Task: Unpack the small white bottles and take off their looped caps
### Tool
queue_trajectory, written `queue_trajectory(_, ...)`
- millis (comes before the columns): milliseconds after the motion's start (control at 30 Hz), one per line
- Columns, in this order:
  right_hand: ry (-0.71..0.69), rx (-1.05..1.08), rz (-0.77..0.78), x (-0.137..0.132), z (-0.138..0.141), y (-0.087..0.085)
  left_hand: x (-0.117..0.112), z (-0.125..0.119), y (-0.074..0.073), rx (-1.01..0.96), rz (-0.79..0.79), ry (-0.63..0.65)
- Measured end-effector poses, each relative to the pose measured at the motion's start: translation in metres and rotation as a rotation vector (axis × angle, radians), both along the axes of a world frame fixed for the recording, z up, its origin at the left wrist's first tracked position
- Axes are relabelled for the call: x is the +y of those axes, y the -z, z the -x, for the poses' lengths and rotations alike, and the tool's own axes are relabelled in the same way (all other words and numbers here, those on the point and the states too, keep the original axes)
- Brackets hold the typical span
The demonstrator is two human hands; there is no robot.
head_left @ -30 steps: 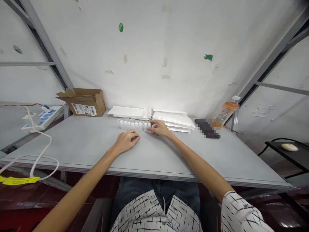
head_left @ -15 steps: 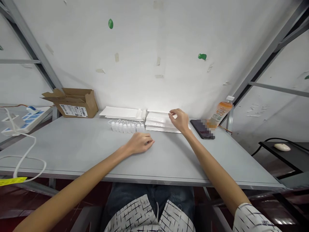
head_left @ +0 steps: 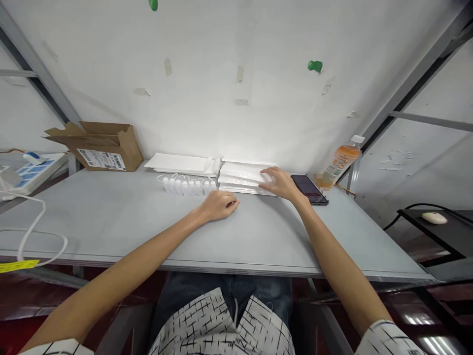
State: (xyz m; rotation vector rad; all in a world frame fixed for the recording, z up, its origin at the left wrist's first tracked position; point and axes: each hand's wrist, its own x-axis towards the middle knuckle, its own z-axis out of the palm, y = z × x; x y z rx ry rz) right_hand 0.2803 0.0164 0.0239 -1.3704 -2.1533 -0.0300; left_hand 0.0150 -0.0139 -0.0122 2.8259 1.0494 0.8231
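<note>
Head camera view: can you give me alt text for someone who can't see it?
The person's right hand rests on a stack of white padded mailers on a grey table, beside a smartphone. The left hand lies on the table just in front of a row of small white plastic bottles.

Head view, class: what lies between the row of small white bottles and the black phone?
In the head view, a stack of white padded mailers lies there, with the right hand resting on its edge.

Two hands [head_left: 219,205], eight plastic bottles [head_left: 188,186] — two mailer stacks [head_left: 244,175], one phone [head_left: 308,190]
</note>
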Motion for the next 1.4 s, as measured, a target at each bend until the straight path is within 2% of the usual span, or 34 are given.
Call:
queue_trajectory(167,0.034,0.003,-0.008,0.006,-0.005,0.004,-0.004,-0.003,-0.004,-0.036,0.044,-0.024)
queue_trajectory(367,0.197,-0.009,-0.085,0.0,-0.004,-0.005,-0.006,-0.003,-0.004,-0.061,0.062,-0.044)
queue_trajectory(567,0.223,0.122,-0.237,-0.009,-0.001,-0.016,-0.008,-0.003,-0.007,-0.066,0.051,-0.03)
queue_trajectory(667,0.196,0.224,-0.243,-0.013,0.002,-0.022,-0.009,-0.003,-0.009,-0.076,0.024,-0.026)
queue_trajectory(767,0.07,0.433,-0.145,-0.016,0.005,-0.03,-0.009,-0.001,-0.011,-0.1,-0.005,-0.029)
queue_trajectory(900,-0.127,0.755,0.141,-0.021,0.005,-0.04,-0.008,0.001,-0.013,-0.135,-0.038,-0.032)
queue_trajectory(1033,-0.093,0.905,0.234,-0.024,0.003,-0.045,-0.006,0.002,-0.012,-0.162,-0.069,-0.008)
queue_trajectory(1200,-0.063,0.959,0.322,-0.027,0.001,-0.048,-0.006,0.002,-0.01,-0.178,-0.128,-0.005)
queue_trajectory(1300,-0.033,0.921,0.481,-0.028,-0.002,-0.049,-0.006,0.003,-0.013,-0.243,-0.281,-0.045)
queue_trajectory(1400,-0.057,0.827,0.643,-0.029,-0.004,-0.049,-0.007,0.006,-0.023,-0.307,-0.582,-0.087)
